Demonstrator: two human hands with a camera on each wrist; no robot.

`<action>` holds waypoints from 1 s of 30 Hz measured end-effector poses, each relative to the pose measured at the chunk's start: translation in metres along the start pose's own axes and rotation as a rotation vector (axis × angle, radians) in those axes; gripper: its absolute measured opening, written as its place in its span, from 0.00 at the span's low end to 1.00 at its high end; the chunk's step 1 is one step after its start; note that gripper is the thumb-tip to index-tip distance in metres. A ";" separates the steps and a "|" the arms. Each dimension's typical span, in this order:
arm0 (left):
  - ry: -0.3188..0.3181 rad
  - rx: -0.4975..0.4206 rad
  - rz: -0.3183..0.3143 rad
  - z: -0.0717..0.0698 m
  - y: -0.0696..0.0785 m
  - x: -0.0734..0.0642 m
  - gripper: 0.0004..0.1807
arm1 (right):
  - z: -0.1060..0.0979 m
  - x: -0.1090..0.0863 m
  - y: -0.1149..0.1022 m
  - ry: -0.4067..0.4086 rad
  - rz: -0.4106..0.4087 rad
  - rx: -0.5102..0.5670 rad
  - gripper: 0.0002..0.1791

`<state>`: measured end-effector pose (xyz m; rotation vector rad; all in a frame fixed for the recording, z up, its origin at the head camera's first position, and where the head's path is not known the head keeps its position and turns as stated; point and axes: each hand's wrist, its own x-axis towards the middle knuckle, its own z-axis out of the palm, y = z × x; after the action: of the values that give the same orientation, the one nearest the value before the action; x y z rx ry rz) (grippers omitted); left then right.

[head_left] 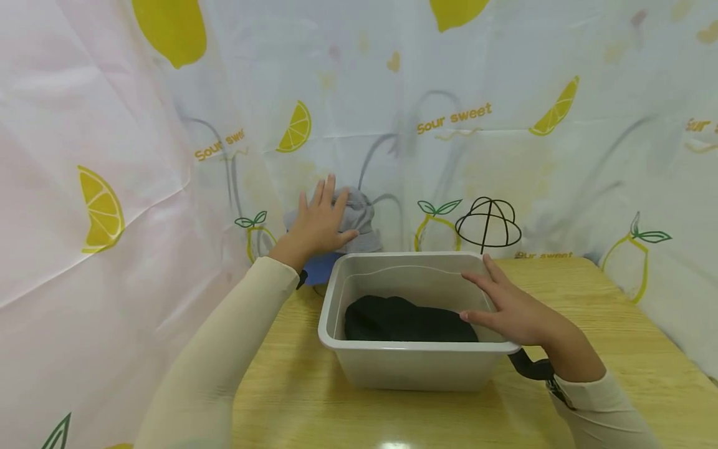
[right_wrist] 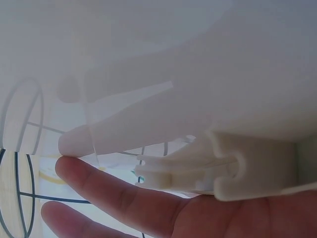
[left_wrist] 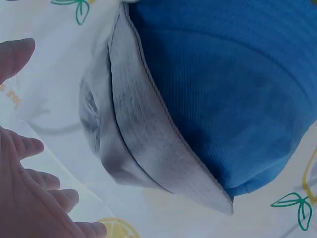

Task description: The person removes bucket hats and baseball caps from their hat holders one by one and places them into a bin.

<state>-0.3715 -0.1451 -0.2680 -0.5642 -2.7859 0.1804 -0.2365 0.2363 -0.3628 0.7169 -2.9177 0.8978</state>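
- Grey hat (head_left: 359,218): 11 o'clock of the bin (head_left: 412,368), against the blue hat (head_left: 321,268), which sits at 10.
- Left hand (head_left: 316,221): 10 o'clock, near both hats; fingers straight, spread.
- Right hand (head_left: 513,308): 3 o'clock, at the bin's rim; fingers extended, contact cannot be told.
- Black cloth (head_left: 401,319): inside bin.
- Wire stand (head_left: 488,224): 1 o'clock, beyond bin.

A yellowish wood-grain table (head_left: 303,411) — a pale plastic tub (head_left: 412,369) sits upright on it.
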 end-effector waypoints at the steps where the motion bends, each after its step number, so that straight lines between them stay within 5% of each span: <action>1: 0.004 0.012 -0.003 0.000 -0.001 0.003 0.54 | 0.000 0.000 0.000 0.000 0.001 0.000 0.46; 10: 0.014 0.009 -0.032 0.000 -0.007 0.028 0.57 | 0.001 0.001 0.002 -0.008 0.009 -0.001 0.45; 20: 0.036 0.031 -0.051 0.001 -0.012 0.040 0.60 | 0.000 0.000 0.001 -0.013 0.006 -0.004 0.44; 30: -0.036 -0.087 -0.101 0.012 -0.020 0.047 0.58 | 0.000 0.001 0.003 -0.009 0.009 0.002 0.44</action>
<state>-0.4235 -0.1456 -0.2634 -0.4435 -2.8602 0.0481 -0.2388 0.2382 -0.3648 0.7102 -2.9312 0.9004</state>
